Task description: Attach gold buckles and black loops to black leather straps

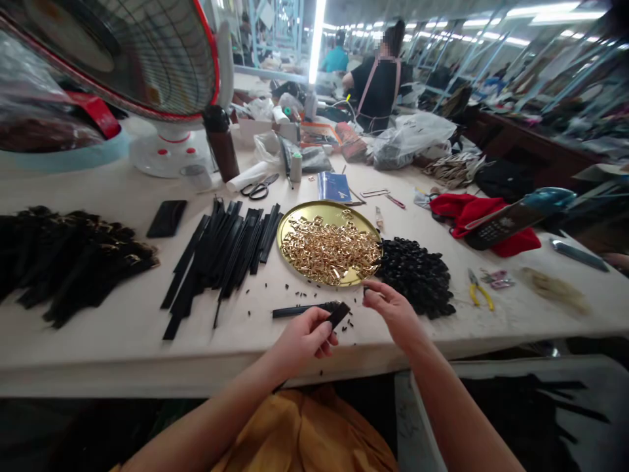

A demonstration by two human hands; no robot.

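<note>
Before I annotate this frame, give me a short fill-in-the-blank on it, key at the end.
1. The flat, narrow strip held in the person's bare left hand is ____ in colour.
2. As pictured, the pile of small shiny black pieces lies to the ____ of the round gold tray.
3. The small metal pliers have ____ handles.
4. The large round fan has a ____ outer rim.

Missing words: black; right; yellow; red.

A black strip [340, 315] slants in the left grip [307, 333], small piece [365, 291] in the right.
</note>
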